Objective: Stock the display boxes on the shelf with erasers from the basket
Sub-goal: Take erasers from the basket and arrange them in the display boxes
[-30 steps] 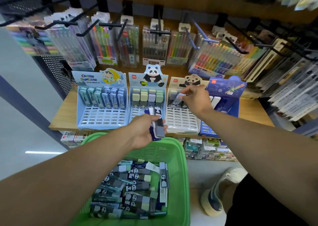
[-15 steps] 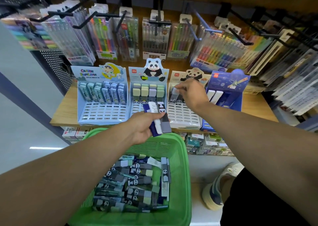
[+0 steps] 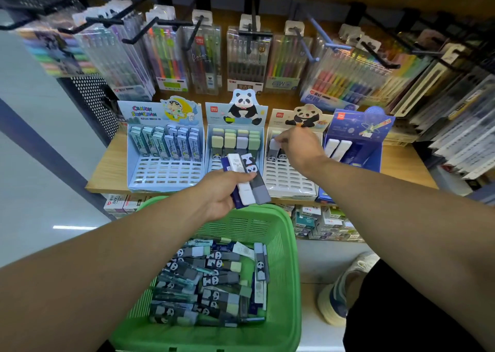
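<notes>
So the right hand (image 3: 297, 148) is reaching into the third display box (image 3: 289, 183), the white one with the lying panda topper, fingers pinched on a grey-and-white panda eraser (image 3: 273, 148) that it's seating in the back row, beside one already standing there. Most slots in front are empty, so I'd guess filling goes back to front.

The left hand (image 3: 222, 193) hovers over the basket rim, gripping a small fan of erasers (image 3: 247, 180) – a navy one, a white one, a grey panda-sleeved one – probably a ready supply so the other hand needn't dip down each time.

The green basket (image 3: 284, 244) below holds a jumbled pile of loose erasers (image 3: 214, 279), mostly long blocks in black-and-white panda sleeves with grey, pale green or white ends.
</notes>
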